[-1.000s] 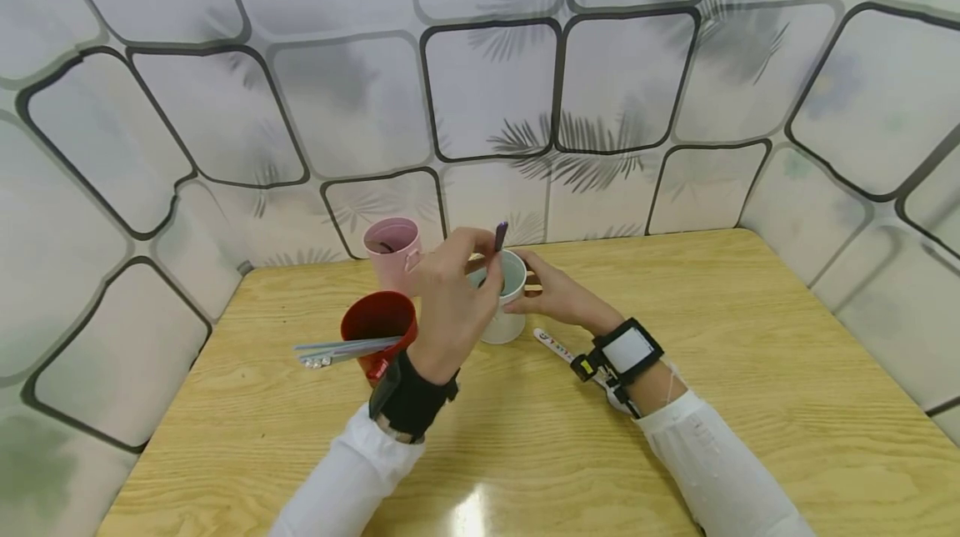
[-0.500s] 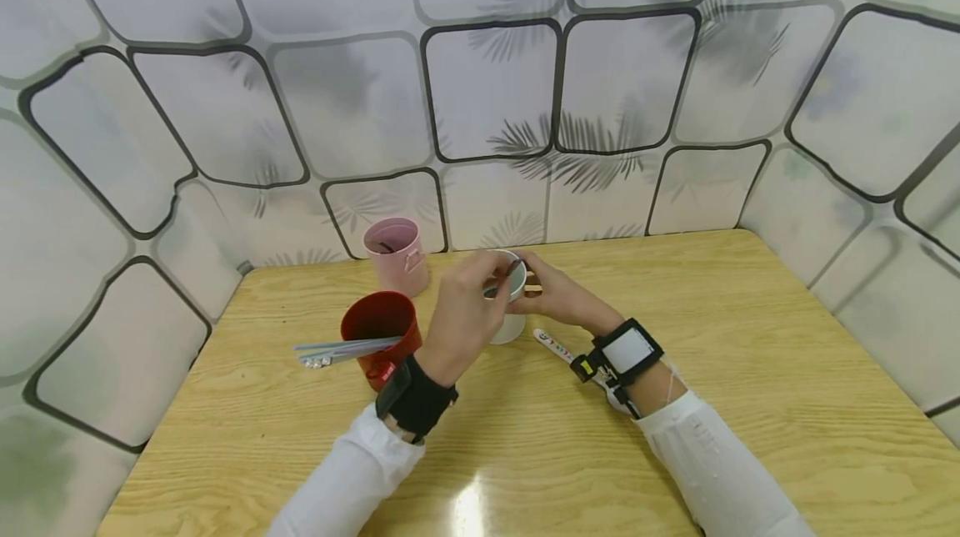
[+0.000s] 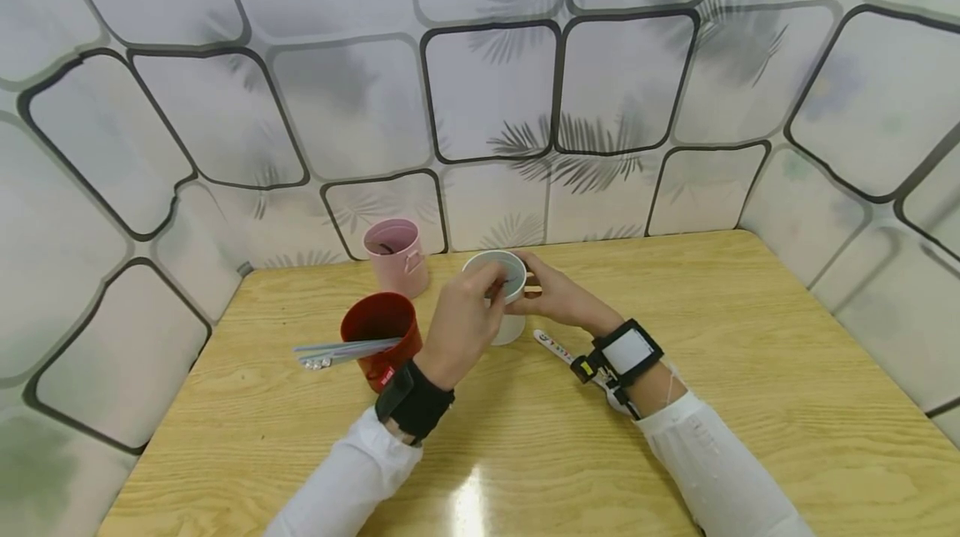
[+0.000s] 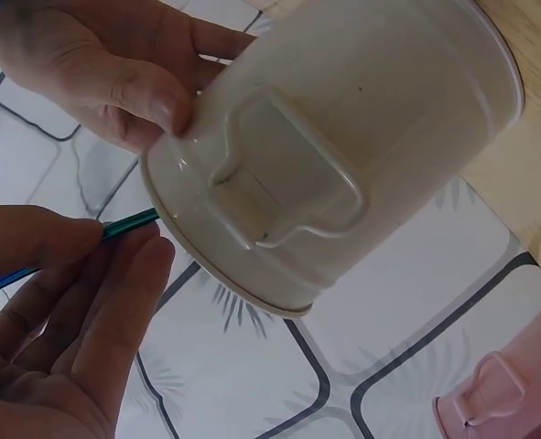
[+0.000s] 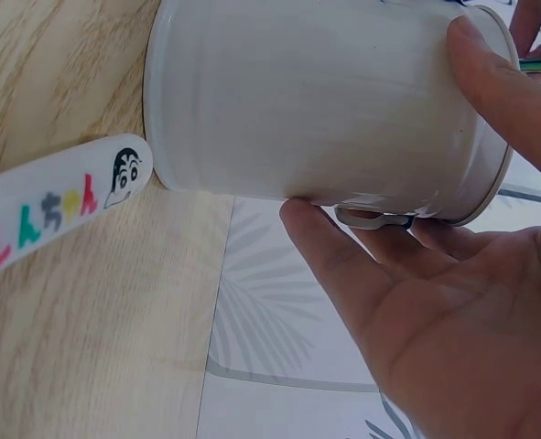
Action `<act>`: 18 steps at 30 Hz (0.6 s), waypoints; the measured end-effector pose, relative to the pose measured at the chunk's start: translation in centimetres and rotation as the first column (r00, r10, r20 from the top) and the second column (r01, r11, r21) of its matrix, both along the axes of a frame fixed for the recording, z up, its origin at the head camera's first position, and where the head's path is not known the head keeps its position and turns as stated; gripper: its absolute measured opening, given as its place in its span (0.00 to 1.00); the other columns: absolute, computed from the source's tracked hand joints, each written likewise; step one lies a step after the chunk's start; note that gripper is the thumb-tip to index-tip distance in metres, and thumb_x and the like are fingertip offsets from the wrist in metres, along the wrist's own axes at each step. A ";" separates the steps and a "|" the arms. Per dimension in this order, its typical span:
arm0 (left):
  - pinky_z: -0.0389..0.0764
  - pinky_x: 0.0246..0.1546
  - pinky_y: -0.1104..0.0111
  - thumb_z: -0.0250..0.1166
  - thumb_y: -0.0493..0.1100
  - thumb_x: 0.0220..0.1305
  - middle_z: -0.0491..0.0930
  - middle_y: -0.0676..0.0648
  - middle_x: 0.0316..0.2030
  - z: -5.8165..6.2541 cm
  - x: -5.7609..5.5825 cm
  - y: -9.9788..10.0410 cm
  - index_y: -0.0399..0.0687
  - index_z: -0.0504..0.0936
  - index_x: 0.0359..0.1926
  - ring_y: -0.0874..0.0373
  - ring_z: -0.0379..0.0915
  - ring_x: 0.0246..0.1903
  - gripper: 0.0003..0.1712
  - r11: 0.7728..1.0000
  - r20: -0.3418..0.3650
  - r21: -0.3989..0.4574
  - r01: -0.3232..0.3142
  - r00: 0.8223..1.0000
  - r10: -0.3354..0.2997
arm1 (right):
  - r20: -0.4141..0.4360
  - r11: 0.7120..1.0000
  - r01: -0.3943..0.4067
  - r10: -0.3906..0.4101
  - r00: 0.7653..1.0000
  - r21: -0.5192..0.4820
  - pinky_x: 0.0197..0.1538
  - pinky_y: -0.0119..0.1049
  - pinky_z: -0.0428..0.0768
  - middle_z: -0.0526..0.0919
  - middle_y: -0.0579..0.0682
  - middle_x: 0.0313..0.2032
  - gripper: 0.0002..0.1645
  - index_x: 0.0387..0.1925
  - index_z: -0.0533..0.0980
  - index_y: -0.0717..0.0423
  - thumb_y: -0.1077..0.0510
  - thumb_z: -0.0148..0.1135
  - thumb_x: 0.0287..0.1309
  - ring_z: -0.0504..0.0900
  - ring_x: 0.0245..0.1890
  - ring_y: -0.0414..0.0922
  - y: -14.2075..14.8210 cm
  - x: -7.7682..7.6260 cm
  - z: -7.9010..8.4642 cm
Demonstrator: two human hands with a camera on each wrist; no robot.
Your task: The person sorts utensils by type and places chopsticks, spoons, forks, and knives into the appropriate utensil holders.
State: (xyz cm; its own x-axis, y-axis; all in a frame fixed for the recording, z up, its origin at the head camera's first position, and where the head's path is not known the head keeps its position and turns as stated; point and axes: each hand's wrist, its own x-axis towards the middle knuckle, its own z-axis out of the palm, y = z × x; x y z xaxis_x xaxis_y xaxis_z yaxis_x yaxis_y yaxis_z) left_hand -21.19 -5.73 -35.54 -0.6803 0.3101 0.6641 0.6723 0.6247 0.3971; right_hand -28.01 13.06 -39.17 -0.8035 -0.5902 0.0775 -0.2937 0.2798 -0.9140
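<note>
My left hand point(image 3: 461, 320) pinches a thin, shiny blue-green handle point(image 4: 128, 224) between thumb and fingers, at the mouth of a white metal bucket point(image 3: 510, 324). The handle's far end is hidden inside the bucket, so its kind cannot be told. My right hand point(image 3: 558, 295) grips the white bucket from the right. Its thumb point(image 5: 494, 91) lies along the upper wall near the rim, and its fingers are on the other side by the small wire loop point(image 5: 371, 219). The bucket stands upright on the table.
A red bucket point(image 3: 408, 345) stands left of the white one, with several grey-blue sticks point(image 3: 345, 349) jutting out leftward. Behind it is a pink bucket point(image 3: 401, 274) with something dark inside. A white spoon point(image 3: 553, 343) with coloured lettering lies partly under my right wrist. Patterned panels enclose the table point(image 3: 712, 353).
My left hand has moved down and slightly right with the handle, from above the rim into the white bucket's mouth. The right hand has kept its grip.
</note>
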 end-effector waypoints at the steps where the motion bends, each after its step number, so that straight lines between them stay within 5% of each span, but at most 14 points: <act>1: 0.87 0.38 0.61 0.71 0.25 0.60 0.85 0.41 0.35 0.0 0.0 -0.1 0.38 0.81 0.37 0.51 0.85 0.34 0.09 1.000 0.003 -0.009 -0.006 1.000 0.006 | -0.002 1.000 -0.002 0.002 1.000 -0.002 0.71 0.56 0.68 0.63 0.61 0.72 0.48 0.78 0.52 0.56 0.66 0.68 0.65 0.64 0.72 0.63 0.0 0.0 0.0; 18: 0.84 0.33 0.59 0.70 0.25 0.60 0.82 0.44 0.30 0.1 -0.3 -0.5 0.40 0.80 0.33 0.51 0.81 0.31 0.09 0.987 0.074 -0.147 -0.069 0.994 0.080 | 0.008 1.000 -0.001 0.001 1.000 -0.023 0.71 0.57 0.67 0.65 0.63 0.71 0.50 0.79 0.51 0.58 0.67 0.69 0.64 0.66 0.71 0.63 -0.1 0.1 0.1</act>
